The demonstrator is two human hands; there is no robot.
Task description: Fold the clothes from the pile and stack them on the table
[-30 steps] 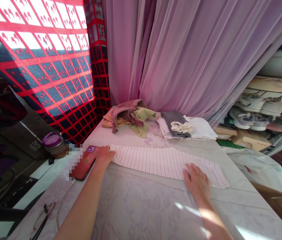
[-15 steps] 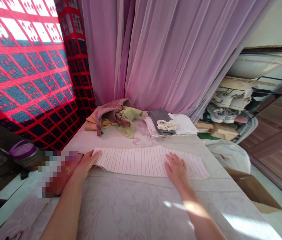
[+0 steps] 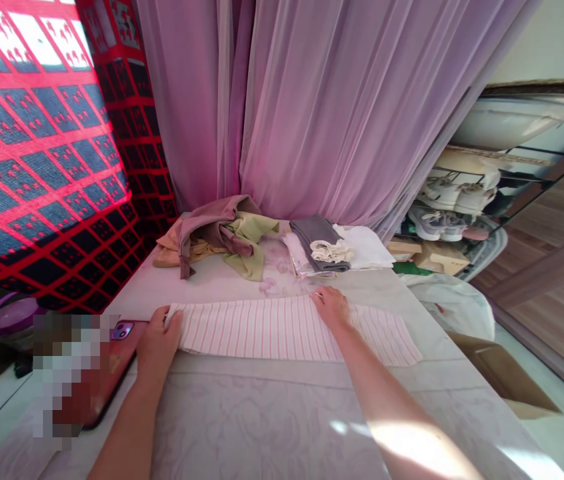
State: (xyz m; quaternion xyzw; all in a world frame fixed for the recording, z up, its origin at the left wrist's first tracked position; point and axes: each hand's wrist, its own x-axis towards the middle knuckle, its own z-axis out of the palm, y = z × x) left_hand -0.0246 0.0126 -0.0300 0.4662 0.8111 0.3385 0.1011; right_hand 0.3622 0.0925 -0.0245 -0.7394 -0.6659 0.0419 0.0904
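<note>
A pink-and-white striped garment (image 3: 257, 330), folded into a long narrow strip, lies flat across the covered table (image 3: 242, 413). My left hand (image 3: 157, 337) pinches its left end at the upper corner, thumb and fingers closed on the cloth. Along the far edge, right of the middle, my right hand (image 3: 333, 308) has its fingertips closed on the fabric. The garment's right end lies loose on the cover. Beside my left wrist is a red phone (image 3: 112, 373) with its camera lenses upward, partly covered by a blurred patch.
Behind the garment are a heap of brown and green clothes (image 3: 227, 233) and a folded stack with dark grey cloth (image 3: 315, 243) and a cream scrunchie (image 3: 332, 251). A purple curtain (image 3: 312, 120) hangs behind. To the right stand a shoe rack (image 3: 517, 177) and cardboard box (image 3: 502, 373).
My right hand has gone from lying flat on the garment to gripping its far edge, further left. My left hand has closed on the left end's corner. The view has shifted slightly.
</note>
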